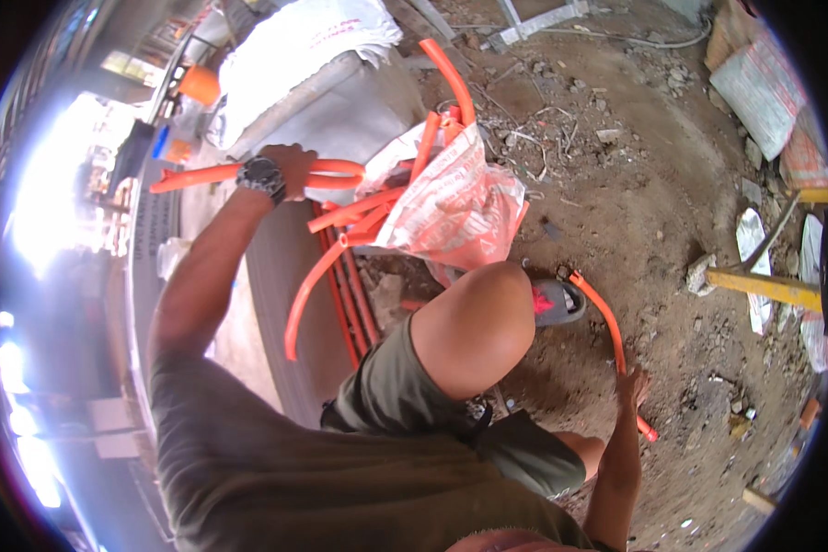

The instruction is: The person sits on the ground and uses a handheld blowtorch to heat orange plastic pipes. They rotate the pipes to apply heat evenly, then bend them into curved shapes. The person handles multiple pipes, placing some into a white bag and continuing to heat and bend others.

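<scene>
My left hand (pixel 292 169), with a watch at its wrist, is closed around orange plastic pipes (pixel 198 177) at the upper left. They stick out on both sides of the fist. Beside it, a white and red woven sack (pixel 460 207) bulges with several more orange pipe pieces (pixel 425 145), their ends jutting from its mouth. One curved pipe (pixel 308 290) hangs down from the sack's left side. Down at the right, my right hand (pixel 631 388) grips a bent orange pipe (pixel 605 308) close to the ground. The fingers of that hand are partly hidden.
A white sack (pixel 308 46) lies on a grey block at the top. Long red-orange pipes (pixel 350 294) run beside a grey board (pixel 290 313). Yellow bars (pixel 768 287) stand at the right over rubble-strewn dirt (pixel 635 184). My shoe (pixel 559 304) rests near the curved pipe.
</scene>
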The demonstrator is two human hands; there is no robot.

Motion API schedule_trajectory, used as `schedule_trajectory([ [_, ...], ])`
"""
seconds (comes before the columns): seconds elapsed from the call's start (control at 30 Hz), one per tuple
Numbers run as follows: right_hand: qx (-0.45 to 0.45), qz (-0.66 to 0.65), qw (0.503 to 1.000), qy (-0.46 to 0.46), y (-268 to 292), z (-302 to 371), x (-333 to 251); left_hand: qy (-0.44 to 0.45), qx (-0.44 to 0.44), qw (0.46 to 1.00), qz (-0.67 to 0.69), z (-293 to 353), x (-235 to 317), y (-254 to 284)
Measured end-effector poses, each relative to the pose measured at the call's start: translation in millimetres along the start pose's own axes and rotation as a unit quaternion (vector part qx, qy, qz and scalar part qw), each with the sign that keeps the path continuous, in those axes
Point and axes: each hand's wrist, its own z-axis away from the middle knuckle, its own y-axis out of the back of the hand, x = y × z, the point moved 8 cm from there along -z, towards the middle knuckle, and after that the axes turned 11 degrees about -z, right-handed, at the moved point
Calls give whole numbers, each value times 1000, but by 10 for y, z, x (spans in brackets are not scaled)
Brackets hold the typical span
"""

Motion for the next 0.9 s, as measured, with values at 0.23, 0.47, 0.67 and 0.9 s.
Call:
schedule_trajectory([
  [0.23,-46,-363,860,355,1523,-383,-3221,-24,-12,1000,-12,-449,430,-227],
  [0.47,-108,-244,728,631,1786,901,-6204,-8,32,998,-60,-703,815,-25],
  [0.67,-84,-110,740,658,1124,856,-6169,-29,65,997,-37,-383,884,-1],
  [0.9,-61,-231,672,701,1621,1119,-5345,-52,86,995,22,-162,1083,31],
])
